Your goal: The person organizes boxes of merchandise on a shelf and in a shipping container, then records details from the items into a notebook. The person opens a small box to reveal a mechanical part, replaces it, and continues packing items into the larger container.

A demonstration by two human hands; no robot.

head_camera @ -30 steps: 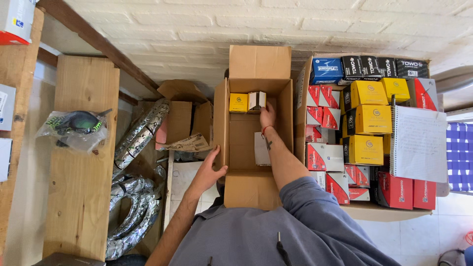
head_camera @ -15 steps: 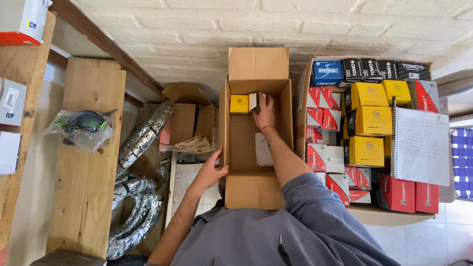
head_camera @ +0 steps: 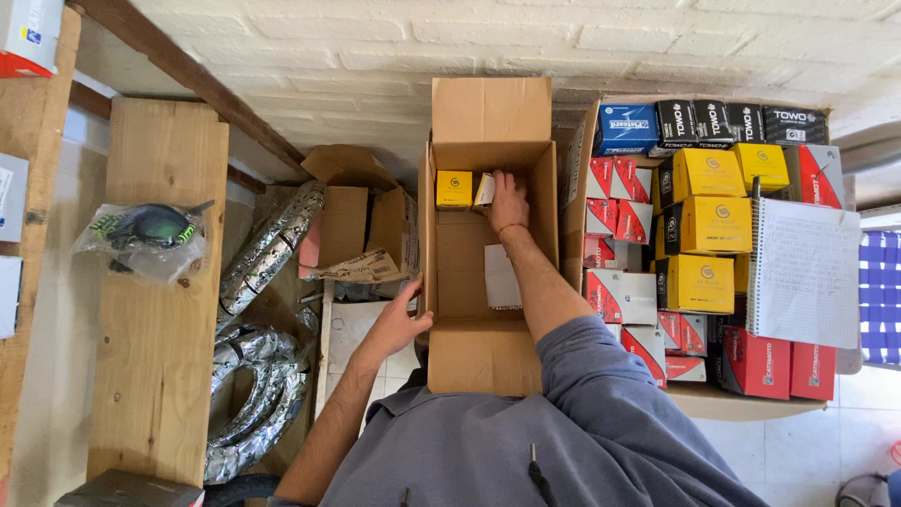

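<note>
An open cardboard box stands in front of me. At its far end sit a small yellow box and a second small box, pale on its visible side. My right hand reaches deep inside and rests on that second box, fingers laid over it. My left hand grips the left wall of the cardboard box near its front corner. A white paper slip lies on the box floor beside my right forearm.
To the right, a large carton holds several yellow, red, black and blue small boxes, with a spiral notebook on top. Foil ducting, a smaller open carton and wooden planks lie to the left. White brick wall ahead.
My right hand has slid further into the box's far end, from beside the second small box to on top of it. The left hand has stayed on the box wall.
</note>
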